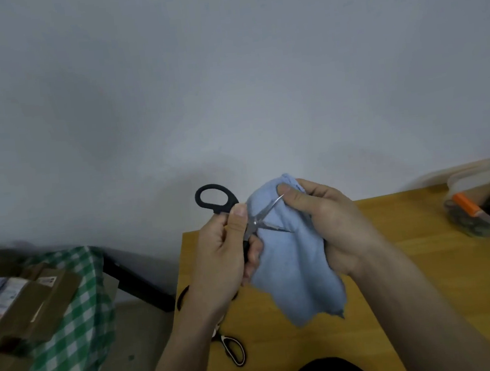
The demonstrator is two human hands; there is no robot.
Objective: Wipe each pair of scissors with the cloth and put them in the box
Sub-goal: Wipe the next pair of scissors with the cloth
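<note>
Our left hand (223,253) has its fingers curled tight round the handles of the black-handled scissors (234,213), thumb up along the pivot. One loop sticks out above the fist. The blades are splayed open and point right into the cloth.

Our right hand (328,222) holds the blue cloth (291,270), with the thumb tip pressing fabric onto the upper blade near its tip. The rest of the cloth hangs down from the scissors toward the wooden table (425,272). The other right fingers are behind the cloth, so we can't tell how they lie.

We judge this is mid-wipe on this pair, with the blades in work and not yet boxed.

Below the scissors in hand, a second pair (234,351) with black-and-white handles lies flat on the table, partly hidden under our left forearm. A dark loop shows just below-left of the scissors, at the table's left edge. It may be another pair, but we can't tell.

Far right of the scissors sits the clear box (480,222), blurred. There are dark shapes and an orange piece inside, possibly pairs already done, but that's unconfirmed.

Left to do: finish this pair, box it, then at least one more.
</note>
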